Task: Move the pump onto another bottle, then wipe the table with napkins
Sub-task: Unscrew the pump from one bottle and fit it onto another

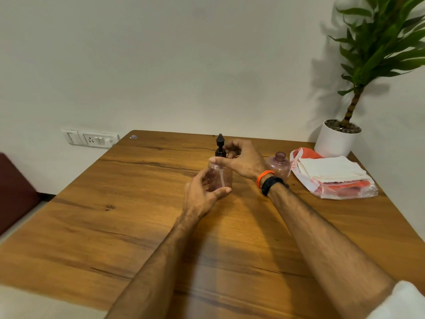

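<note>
Soft, even indoor light fills the room, neither dim nor harsh. The potted plant (365,54) at the desk's far right corner throws a broad, blurred shadow leftward on the white wall (184,54), so light comes from the right. Faint shadows of the forearms lie on the wooden desk (115,215) toward its near edge. No strong glare shows; the wood has a mild sheen. The wide lens bends the desk's edges, and the whole picture is slightly soft, most at the near corners.
</note>
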Demonstrator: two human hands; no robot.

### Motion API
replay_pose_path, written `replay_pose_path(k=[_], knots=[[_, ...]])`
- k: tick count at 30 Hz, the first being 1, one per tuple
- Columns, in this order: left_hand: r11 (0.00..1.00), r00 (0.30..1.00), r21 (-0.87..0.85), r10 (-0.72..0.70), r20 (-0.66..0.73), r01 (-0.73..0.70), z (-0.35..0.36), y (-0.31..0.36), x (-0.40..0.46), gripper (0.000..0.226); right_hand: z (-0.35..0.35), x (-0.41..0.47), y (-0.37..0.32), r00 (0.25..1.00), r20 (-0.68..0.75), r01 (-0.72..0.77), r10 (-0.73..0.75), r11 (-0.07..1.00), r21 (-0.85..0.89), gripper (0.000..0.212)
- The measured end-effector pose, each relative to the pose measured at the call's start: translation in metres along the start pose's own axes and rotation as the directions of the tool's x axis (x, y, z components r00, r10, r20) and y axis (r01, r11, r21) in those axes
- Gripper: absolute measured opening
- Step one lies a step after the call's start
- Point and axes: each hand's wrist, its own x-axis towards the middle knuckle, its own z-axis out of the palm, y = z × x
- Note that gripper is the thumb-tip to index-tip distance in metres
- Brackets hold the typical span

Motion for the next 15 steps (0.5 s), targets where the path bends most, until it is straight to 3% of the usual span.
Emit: replay_pose_path(k=[3, 9, 15], knots=[[1.0, 1.0, -0.01, -0.007, -0.011, 0.007, -0.001, -0.002, 0.001, 0.089, 0.0, 0.002, 0.002, 1.0, -0.014, 0.001, -0.001, 1.0, 0.015, 0.036], [1.0, 1.0, -0.026, -0.007, 0.001, 0.007, 0.001, -0.011, 0.001, 0.094, -0.006, 0.0, 0.003, 0.995, 0.087, 0.038, -0.044, 0.997, 0.074, 0.034], [0.999, 1.0, -0.043, -0.006, -0.001, 0.006, 0.004, -0.011, 0.001, 0.093, 0.004, 0.0, 0.004, 0.999, -0.031, 0.008, -0.008, 1.0, 0.017, 0.042]])
